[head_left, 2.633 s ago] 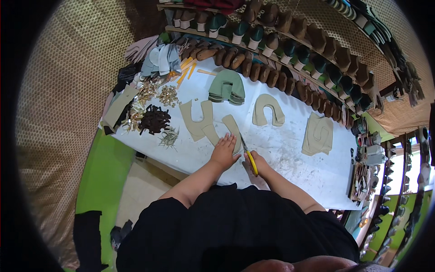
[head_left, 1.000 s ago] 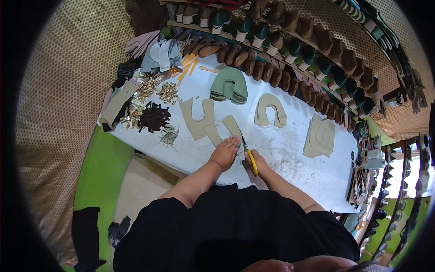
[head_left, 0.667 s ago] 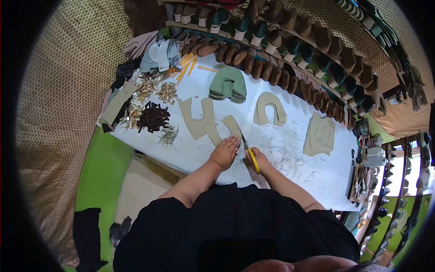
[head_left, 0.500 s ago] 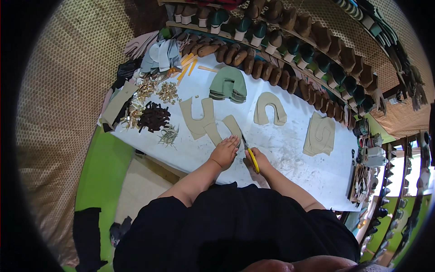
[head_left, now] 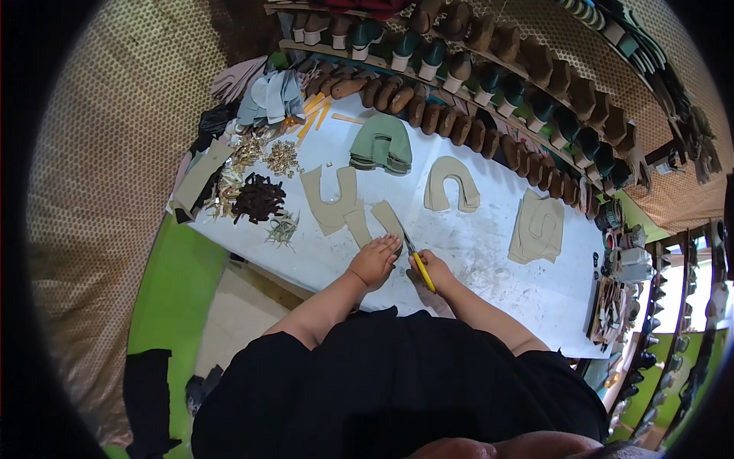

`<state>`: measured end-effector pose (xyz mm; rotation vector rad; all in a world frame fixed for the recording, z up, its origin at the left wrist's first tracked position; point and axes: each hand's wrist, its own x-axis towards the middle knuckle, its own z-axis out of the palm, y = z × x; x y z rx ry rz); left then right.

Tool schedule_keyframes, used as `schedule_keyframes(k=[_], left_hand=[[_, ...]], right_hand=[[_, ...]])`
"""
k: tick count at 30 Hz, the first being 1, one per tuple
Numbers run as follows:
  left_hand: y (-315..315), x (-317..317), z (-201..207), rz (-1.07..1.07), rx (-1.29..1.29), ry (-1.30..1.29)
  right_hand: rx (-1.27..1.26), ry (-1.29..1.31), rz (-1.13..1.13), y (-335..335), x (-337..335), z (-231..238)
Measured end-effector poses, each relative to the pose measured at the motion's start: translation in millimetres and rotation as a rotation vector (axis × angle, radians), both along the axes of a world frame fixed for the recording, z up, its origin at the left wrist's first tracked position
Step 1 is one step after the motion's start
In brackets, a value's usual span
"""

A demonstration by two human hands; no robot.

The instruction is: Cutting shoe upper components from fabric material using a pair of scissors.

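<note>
My left hand (head_left: 375,260) lies flat on a beige U-shaped piece (head_left: 388,220) of material, fingers stretched forward and holding nothing. My right hand (head_left: 431,271) is closed around scissors with yellow handles (head_left: 423,273). Their dark blades (head_left: 407,242) point away from me, along the right edge of that piece, just beside my left fingertips. Whether the blades are parted is too small to tell. A second beige U-shaped piece (head_left: 329,218) touches the held-down one at its left.
Beyond lie a green stack of U-shaped pieces (head_left: 378,141), a beige stack (head_left: 437,187) and a flat beige pile (head_left: 535,233). Dark strips (head_left: 258,199) and gold-coloured bits (head_left: 283,157) heap at the left of the white table (head_left: 489,283). Racks of shoe forms (head_left: 527,115) line the far side.
The whole view has shifted slightly to the left. Both hands, the scissors and the beige piece keep nearly the same places relative to one another.
</note>
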<state>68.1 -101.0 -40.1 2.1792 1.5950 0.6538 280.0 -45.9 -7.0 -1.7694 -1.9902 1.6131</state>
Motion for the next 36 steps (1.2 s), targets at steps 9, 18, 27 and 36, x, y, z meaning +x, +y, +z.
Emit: schedule_keyframes(k=[9, 18, 27, 36], left_hand=[[-8.8, 1.5, 3.7, -0.017, -0.046, 0.027], [-9.7, 0.3, 2.6, -0.018, -0.073, 0.010], [-9.7, -1.4, 3.2, -0.082, -0.039, 0.032], [-11.5, -1.1, 5.9, -0.100, -0.059, 0.034]], right_hand=[[-0.034, 0.099, -0.013, 4.8, 7.1, -25.6], [0.019, -0.003, 0.069, 4.7, -0.5, 0.3], [0.017, 0.016, 0.081, 14.0, 0.6, -7.2], [0.099, -0.023, 0.143, 12.9, 7.4, 4.8]])
